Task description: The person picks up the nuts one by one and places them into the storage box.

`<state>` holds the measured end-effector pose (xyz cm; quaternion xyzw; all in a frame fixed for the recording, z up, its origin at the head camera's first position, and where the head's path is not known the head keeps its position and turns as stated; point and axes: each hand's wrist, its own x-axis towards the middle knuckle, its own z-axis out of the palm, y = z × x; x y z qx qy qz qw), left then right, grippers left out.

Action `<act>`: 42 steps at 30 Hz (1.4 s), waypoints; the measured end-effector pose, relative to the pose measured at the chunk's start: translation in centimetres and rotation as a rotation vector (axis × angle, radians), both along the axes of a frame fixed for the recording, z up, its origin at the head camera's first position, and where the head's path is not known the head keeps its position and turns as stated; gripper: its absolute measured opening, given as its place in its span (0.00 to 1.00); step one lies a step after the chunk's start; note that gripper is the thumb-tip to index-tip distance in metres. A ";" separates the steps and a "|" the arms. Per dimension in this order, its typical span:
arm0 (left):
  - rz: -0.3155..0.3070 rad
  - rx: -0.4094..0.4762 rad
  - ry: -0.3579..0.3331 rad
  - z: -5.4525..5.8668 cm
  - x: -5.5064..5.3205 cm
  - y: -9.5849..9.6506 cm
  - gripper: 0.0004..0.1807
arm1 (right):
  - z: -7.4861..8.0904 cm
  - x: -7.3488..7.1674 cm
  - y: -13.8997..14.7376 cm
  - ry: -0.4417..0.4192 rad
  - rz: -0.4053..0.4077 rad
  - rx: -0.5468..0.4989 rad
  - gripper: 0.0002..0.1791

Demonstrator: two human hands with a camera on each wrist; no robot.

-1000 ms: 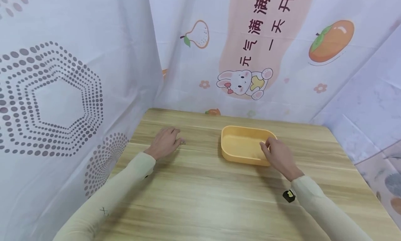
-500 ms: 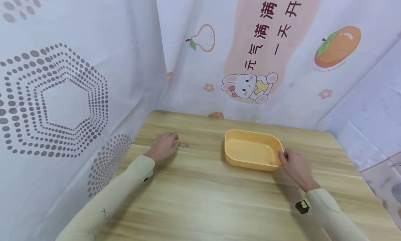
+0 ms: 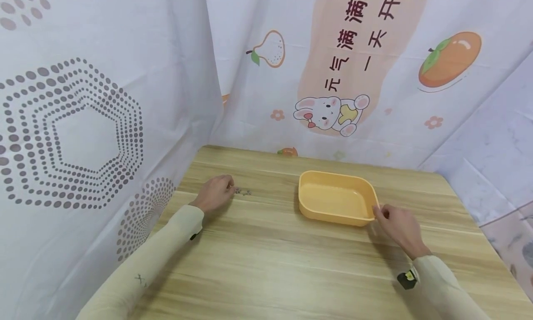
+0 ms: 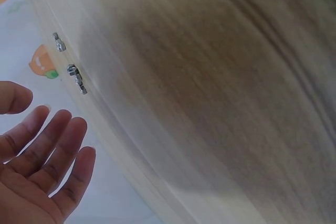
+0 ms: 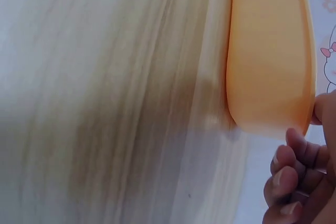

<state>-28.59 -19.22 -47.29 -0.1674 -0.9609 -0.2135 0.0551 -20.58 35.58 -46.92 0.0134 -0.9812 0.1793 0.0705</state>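
Note:
Several small silvery metal pieces that look like nuts and bolts [image 4: 76, 78] lie in two little clusters on the wooden table, left of the middle. My left hand [image 3: 215, 193] is beside them, fingertips close to the nearer cluster. In the left wrist view the fingers [image 4: 71, 132] are loosely bent and spread, with nothing between them. A shallow yellow plastic tray [image 3: 333, 218] stands on the table to the right. At its near right corner my right hand [image 3: 399, 225] pinches the rim, thumb [image 5: 318, 111] on one side and index finger on the other.
The wooden table [image 3: 266, 264] has white printed curtains [image 3: 258, 102] hanging along its back and left side. A marbled covering [image 3: 499, 163] borders the right. A small black device [image 3: 407, 279] hangs at my right cuff.
My right hand has moved from over the tray's right side to its near right corner and taken the rim. My left hand has drawn back slightly, showing more metal pieces. The head view has shifted.

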 end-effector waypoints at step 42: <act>0.004 -0.034 -0.141 -1.2 -1.6 1.1 0.09 | -1.5 0.0 -0.3 -0.072 -0.036 -0.296 0.27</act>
